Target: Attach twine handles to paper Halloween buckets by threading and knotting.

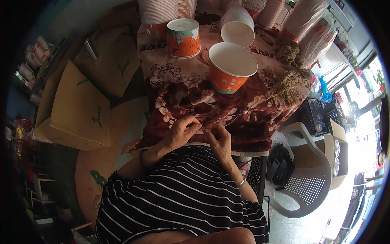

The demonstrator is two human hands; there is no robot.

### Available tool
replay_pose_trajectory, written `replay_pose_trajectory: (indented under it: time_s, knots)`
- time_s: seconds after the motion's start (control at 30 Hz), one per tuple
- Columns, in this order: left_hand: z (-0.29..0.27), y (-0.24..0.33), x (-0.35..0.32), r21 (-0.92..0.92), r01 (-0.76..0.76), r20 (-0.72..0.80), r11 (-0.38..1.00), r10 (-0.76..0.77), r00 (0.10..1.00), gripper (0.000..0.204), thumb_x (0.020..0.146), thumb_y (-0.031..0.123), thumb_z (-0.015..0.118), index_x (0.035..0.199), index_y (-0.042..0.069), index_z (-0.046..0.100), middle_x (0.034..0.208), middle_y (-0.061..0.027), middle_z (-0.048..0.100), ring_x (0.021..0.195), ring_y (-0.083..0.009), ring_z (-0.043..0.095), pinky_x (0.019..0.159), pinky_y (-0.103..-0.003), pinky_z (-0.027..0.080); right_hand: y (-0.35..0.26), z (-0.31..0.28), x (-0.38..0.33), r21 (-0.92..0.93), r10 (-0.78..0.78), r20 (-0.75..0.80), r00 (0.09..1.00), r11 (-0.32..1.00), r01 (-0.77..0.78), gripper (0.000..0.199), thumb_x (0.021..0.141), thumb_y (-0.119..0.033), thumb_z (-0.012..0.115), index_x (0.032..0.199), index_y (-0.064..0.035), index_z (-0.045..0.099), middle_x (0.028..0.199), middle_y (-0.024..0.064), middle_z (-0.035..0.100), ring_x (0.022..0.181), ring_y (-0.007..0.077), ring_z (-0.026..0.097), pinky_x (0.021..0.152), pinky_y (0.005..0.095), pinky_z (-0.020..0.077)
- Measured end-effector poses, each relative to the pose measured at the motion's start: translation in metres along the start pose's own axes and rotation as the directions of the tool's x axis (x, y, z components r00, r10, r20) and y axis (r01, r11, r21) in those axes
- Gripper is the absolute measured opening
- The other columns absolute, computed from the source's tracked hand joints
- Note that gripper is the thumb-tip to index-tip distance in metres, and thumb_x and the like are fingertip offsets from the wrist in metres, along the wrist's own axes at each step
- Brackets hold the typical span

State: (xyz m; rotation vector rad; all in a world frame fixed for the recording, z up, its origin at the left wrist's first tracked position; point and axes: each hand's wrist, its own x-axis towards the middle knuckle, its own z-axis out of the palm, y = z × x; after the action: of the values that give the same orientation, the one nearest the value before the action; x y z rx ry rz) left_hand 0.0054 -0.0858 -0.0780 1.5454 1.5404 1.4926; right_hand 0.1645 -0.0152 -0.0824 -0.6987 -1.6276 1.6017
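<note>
My left hand (183,132) and my right hand (219,140) meet fingertip to fingertip over the near edge of the table. Both pinch at something too small to make out. Beyond them an orange paper bucket (229,83) stands upright, its white inside facing up. To its left sits another orange and green paper bucket (183,42), turned upside down. A stack of white-lined buckets (237,33) lies on its side behind them. Two bundles of tan string (287,87) rest at the table's right side. The flowered dark red tablecloth (183,89) lies beneath everything.
Tall stacks of nested paper buckets (158,10) and plastic-wrapped stacks (302,18) line the table's far side. Cardboard boxes (81,110) stand at left. A grey plastic chair (321,179) holding a black bag (280,164) is at right, near black crates (315,116).
</note>
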Motion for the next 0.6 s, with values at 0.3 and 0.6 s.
replay_pose_trajectory:
  time_s: [0.3, 0.6]
  knots:
    - [-0.004, 0.010, 0.002, 0.035, 0.070, 0.068, 0.997, -0.072, 0.995, 0.008, 0.087, 0.006, 0.062, 0.091, 0.001, 0.057, 0.084, -0.0063, 0.061, 0.076, -0.0153, 0.058, 0.063, -0.027, 0.047, 0.002, -0.002, 0.000, -0.094, 0.020, -0.004, 1.000, 0.995, -0.020, 0.007, 0.088, -0.006, 0.064, 0.092, -0.0003, 0.061, 0.076, -0.0029, 0.060, 0.068, 0.0029, 0.050, 0.061, 0.0177, 0.0414]
    - [0.000, 0.012, 0.002, 0.093, -0.084, 0.037, 0.992, 0.081, 0.996, 0.008, 0.086, 0.003, 0.061, 0.092, 0.001, 0.055, 0.083, -0.0077, 0.059, 0.076, -0.0192, 0.060, 0.063, -0.031, 0.048, -0.007, -0.004, 0.001, -0.216, 0.025, 0.011, 1.000, 0.976, -0.022, 0.014, 0.092, -0.014, 0.060, 0.092, 0.0007, 0.061, 0.072, -0.0026, 0.058, 0.064, 0.0029, 0.047, 0.057, 0.0190, 0.0401]
